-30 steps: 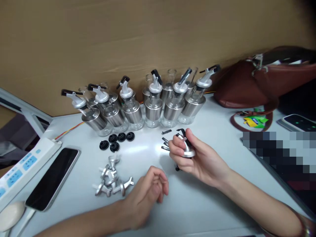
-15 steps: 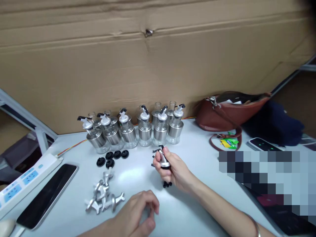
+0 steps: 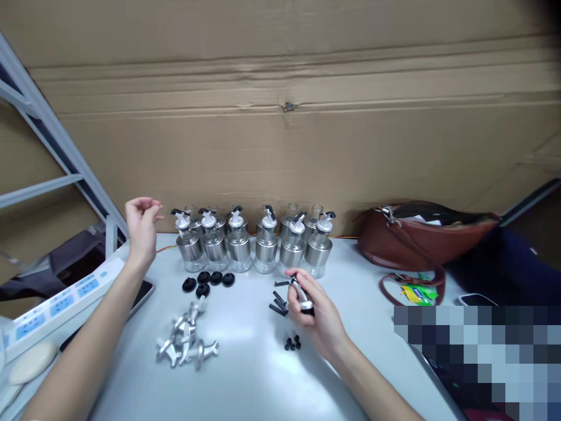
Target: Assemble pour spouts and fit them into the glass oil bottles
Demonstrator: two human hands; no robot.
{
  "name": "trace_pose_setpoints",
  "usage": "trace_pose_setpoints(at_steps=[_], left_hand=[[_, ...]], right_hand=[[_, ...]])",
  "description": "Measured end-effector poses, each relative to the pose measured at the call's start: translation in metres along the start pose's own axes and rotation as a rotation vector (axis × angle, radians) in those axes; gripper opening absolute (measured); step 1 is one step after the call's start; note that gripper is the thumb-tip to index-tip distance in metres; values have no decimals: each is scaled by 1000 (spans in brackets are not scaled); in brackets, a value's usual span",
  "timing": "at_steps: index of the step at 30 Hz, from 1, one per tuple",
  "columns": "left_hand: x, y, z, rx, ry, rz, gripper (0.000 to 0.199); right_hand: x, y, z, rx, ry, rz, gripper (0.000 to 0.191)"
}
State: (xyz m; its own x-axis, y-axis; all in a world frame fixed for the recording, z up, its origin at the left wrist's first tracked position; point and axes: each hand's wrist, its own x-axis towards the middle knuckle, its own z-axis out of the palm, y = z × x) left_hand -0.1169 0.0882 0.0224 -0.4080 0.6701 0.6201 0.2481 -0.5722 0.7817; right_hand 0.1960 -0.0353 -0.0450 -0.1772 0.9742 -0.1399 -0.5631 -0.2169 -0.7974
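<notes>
My right hand point(image 3: 318, 313) is wrapped round a silver pour spout point(image 3: 301, 297) with a black base, partly hidden by the fingers. Black flip levers point(image 3: 279, 304) lie just left of that hand, and small black caps point(image 3: 293, 343) lie below it. Raised at the left, my left hand point(image 3: 142, 225) has loosely bent fingers slightly apart, with nothing visible in them. Nearest to it is the leftmost glass-and-steel bottle point(image 3: 191, 248), fitted with a spout. Loose silver spout bodies point(image 3: 186, 336) are heaped front left of centre, below several black stoppers point(image 3: 203, 290).
Two rows of bottles point(image 3: 265, 245) stand along the cardboard wall point(image 3: 280, 158); the front ones carry spouts. A brown handbag point(image 3: 429, 240) sits back right. On the left are a power strip point(image 3: 61, 304), a phone point(image 3: 142, 294) partly under my forearm, and a metal frame point(image 3: 65, 152).
My left hand has gone from the front middle of the table up and left, beside the bottle row. My right hand still holds the spout, now turned somewhat. The camera view has tilted upward.
</notes>
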Motion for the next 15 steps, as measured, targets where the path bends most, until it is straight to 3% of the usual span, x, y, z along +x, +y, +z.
trace_pose_setpoints(at_steps=[4, 8, 12, 15], left_hand=[[21, -19, -4, 132, -324, -270, 23], [26, -25, 3, 208, -563, -408, 24], [20, -27, 9, 223, -572, -386, 24], [19, -23, 4, 200, -405, -297, 22]], right_hand=[[-1, 0, 3, -9, 21, -18, 49], [-1, -1, 3, 2, 54, -39, 42], [2, -2, 0, 7, 85, -59, 36], [1, -5, 1, 0, 98, -80, 34]])
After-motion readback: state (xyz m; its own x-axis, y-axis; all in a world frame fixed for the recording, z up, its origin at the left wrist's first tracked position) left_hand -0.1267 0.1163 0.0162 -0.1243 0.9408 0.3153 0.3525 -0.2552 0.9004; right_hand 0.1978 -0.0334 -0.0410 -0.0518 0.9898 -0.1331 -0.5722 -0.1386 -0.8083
